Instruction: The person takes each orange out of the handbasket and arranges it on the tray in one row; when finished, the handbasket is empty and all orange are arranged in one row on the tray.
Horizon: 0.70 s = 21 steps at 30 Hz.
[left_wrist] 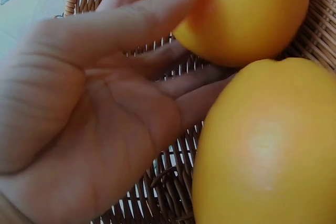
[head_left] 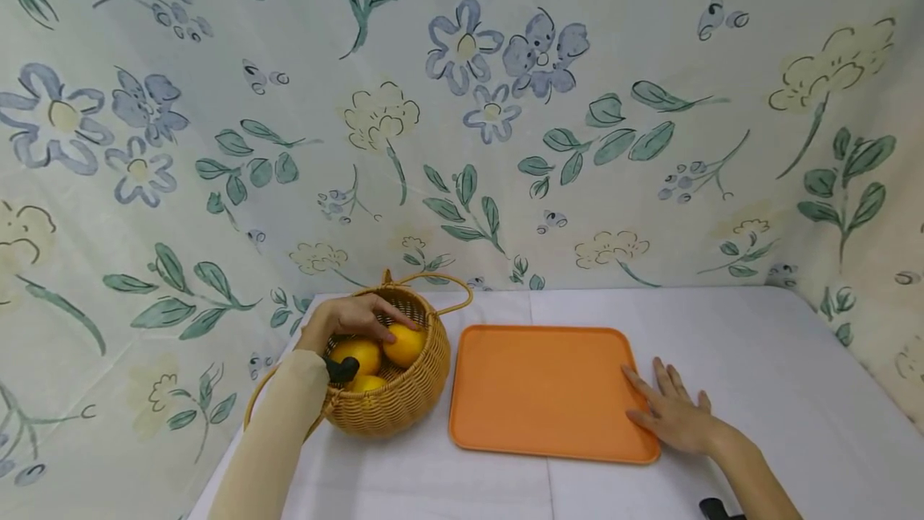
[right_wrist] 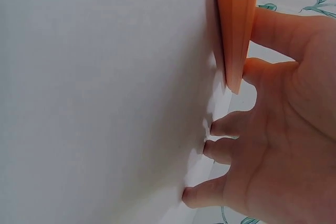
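The left hand (head_left: 361, 317) reaches into the basket with its thumb and forefinger on either side of the far yellow-orange fruit (head_left: 406, 348), gripping it. The right hand (head_left: 678, 421) is spread flat, fingers apart, its thumb and forefinger touching the right rim of the tray and its other fingertips on the cloth.

The gripped fruit looks nearly round, so I cannot tell which way it points or a long axis. Its skin is smooth, deepening to orange near the thumb. It sits inside the basket against the right-hand wall, beneath the left hand and well apart from the right one. Just beside it lies a longer, yellower fruit (left_wrist: 268, 145), its dimpled end toward the gripped one in the left wrist view; a third fruit (head_left: 368, 383) shows at the near side.

The woven wicker basket (head_left: 393, 408) has thin loop handles, one leaning toward the orange rectangular tray (head_left: 545, 396), whose long axis runs left to right. Both stand on a white tablecloth (head_left: 729, 343), with a floral curtain (head_left: 462, 207) behind.
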Available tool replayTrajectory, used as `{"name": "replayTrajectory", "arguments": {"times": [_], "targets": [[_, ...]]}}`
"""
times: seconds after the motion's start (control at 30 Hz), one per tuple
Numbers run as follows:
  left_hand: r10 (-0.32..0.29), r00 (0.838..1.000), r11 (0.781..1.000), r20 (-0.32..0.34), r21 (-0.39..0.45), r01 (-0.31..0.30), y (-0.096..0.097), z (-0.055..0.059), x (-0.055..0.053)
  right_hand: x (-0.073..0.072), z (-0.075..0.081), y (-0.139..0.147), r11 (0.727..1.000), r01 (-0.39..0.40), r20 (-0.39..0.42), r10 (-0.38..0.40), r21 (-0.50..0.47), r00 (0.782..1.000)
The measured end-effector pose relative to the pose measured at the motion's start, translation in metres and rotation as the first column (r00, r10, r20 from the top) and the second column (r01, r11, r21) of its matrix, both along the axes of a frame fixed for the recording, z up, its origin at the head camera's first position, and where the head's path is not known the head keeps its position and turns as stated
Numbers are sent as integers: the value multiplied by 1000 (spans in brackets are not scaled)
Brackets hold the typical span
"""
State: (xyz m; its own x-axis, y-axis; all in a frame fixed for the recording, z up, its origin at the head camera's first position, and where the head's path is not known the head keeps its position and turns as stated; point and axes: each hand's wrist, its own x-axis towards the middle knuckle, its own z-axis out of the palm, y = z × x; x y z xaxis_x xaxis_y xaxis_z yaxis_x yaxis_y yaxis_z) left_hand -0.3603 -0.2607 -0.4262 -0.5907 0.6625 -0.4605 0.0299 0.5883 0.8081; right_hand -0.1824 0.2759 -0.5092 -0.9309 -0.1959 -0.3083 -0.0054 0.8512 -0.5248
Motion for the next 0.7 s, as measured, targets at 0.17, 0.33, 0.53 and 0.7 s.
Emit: {"name": "replayTrajectory", "arguments": {"times": [0.17,0.33,0.53,0.7], "targets": [[-53,997,998,62,39,51,2,0,0,0,-1,0,1000,6,2,-6,0,1000],[-17,997,1000,73,27,15,4,-1,1,0,-1,0,1000,6,6,-6,1,1000],[-22,997,1000,75,13,21,3,-1,0,0,1,-1,1000,1,0,-1,-8,1000],[-69,994,997,89,-11,70,-1,-2,-1,0,0,-1,1000,-4,-7,4,-15,1000]]}}
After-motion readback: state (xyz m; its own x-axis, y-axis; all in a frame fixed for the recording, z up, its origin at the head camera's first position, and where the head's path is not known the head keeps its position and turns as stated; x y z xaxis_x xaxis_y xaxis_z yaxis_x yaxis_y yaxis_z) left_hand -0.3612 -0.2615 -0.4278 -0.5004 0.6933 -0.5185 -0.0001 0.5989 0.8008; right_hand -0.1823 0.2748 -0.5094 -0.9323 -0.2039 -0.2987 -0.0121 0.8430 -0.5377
